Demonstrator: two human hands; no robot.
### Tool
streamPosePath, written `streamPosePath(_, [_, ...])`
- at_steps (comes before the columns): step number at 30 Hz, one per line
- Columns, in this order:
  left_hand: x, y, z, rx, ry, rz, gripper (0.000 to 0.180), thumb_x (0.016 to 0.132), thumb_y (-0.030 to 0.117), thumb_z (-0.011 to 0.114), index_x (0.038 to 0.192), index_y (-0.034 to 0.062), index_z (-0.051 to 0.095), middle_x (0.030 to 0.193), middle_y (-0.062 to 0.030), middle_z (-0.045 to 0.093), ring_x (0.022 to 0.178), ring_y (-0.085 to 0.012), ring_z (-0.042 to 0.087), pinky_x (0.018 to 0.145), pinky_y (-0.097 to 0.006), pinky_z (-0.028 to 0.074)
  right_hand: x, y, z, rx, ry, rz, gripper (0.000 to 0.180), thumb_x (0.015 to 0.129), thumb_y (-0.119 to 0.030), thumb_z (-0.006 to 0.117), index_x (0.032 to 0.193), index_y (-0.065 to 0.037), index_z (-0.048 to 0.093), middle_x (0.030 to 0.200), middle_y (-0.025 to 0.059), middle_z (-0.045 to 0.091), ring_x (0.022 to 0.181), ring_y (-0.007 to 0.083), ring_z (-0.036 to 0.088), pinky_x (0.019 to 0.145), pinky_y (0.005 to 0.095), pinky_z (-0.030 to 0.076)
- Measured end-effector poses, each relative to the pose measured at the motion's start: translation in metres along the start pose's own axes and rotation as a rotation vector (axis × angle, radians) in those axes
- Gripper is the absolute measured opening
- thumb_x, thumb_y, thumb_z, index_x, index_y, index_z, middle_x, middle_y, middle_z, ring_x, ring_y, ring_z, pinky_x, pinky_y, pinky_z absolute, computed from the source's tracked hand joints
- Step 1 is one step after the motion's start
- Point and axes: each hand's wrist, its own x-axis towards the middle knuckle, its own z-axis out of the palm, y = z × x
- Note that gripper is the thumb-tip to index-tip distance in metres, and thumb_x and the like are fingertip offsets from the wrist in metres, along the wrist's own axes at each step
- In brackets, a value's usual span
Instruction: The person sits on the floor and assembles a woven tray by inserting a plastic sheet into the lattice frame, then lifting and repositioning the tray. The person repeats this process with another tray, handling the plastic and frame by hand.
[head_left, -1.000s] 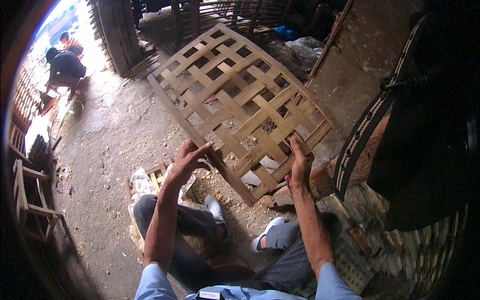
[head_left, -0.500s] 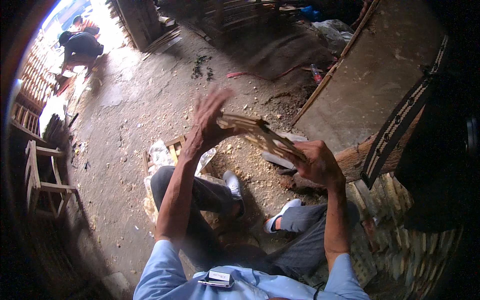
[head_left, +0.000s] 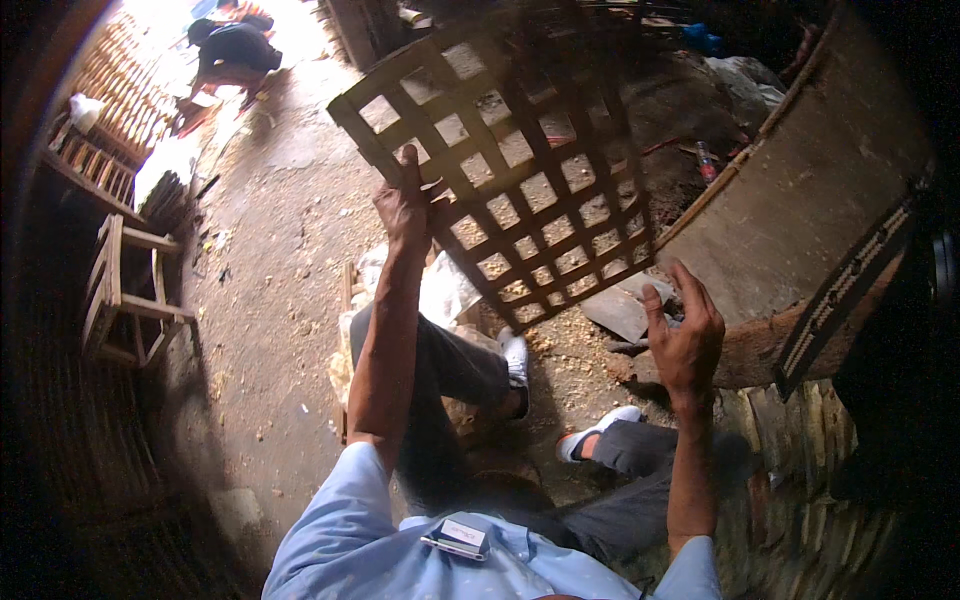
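A square lattice panel (head_left: 495,183) of flat, crossing wooden or bamboo strips is held up in front of me, its open squares showing the floor. My left hand (head_left: 403,205) grips the panel's left edge, with the thumb lying over the near face and the other fingers partly hidden. Just off the lower right corner, my right hand (head_left: 688,335) is open, thumb and fingers apart and holding nothing. Beneath the panel, partly covered by my left forearm and knee, are a wooden slatted frame (head_left: 347,290) and white plastic sheeting (head_left: 445,290).
A wooden stool frame (head_left: 150,300) stands at the left. Two people crouch at the far left, one in dark clothes (head_left: 240,50). A large board (head_left: 800,190) and a log (head_left: 750,350) lie at the right. Wood chips litter the floor; stacked strips (head_left: 790,440) sit at lower right.
The lattice panel has turned from edge-on to showing its broad face and risen higher. My right hand has let go of it and opened; my left hand now grips its left edge.
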Motion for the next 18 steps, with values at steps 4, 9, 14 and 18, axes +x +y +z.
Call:
streamPosePath(4, [0.02,-0.021,-0.01,-0.305,0.022,-0.217,0.06,0.094,0.052,0.071,0.125,0.0022,0.058,0.109,-0.0134,0.068,0.09,-0.0231,0.069,0.062,-0.036,0.056,-0.011,0.035,0.028,-0.18,0.143,0.103,0.066,0.095,-0.033,0.072,0.143,0.004,0.047,0.14,0.0267,0.056,0.129,0.0404,0.056,0.108,0.048,0.045])
streamPosePath(9, [0.034,-0.047,-0.026,-0.407,-0.202,-0.367,0.071,0.091,0.065,0.063,0.134,0.0094,0.054,0.121,-0.0109,0.061,0.106,-0.0268,0.06,0.09,-0.046,0.055,-0.004,0.071,0.051,0.776,0.044,0.214,0.07,0.097,-0.033,0.071,0.148,0.004,0.041,0.149,0.0216,0.05,0.136,0.0301,0.052,0.114,0.0428,0.041])
streamPosePath(14, [0.019,-0.051,-0.003,-0.483,-0.123,-0.437,0.069,0.094,0.056,0.069,0.131,0.0006,0.05,0.124,-0.0149,0.058,0.101,-0.0248,0.06,0.083,-0.034,0.056,-0.007,0.049,0.026,1.245,0.021,0.523,0.062,0.1,-0.035,0.066,0.148,-0.002,0.048,0.142,0.0084,0.057,0.127,0.021,0.058,0.106,0.0379,0.051])
streamPosePath(18, [0.0,-0.035,0.004,-0.715,-0.489,-0.626,0.046,0.105,0.031,0.051,0.137,-0.0015,0.048,0.124,-0.0234,0.062,0.115,-0.0315,0.063,0.101,-0.048,0.055,0.006,0.046,0.002,0.989,0.179,0.517,0.057,0.102,-0.038,0.062,0.144,0.0,0.054,0.144,0.0122,0.056,0.135,0.0242,0.051,0.114,0.0395,0.042])
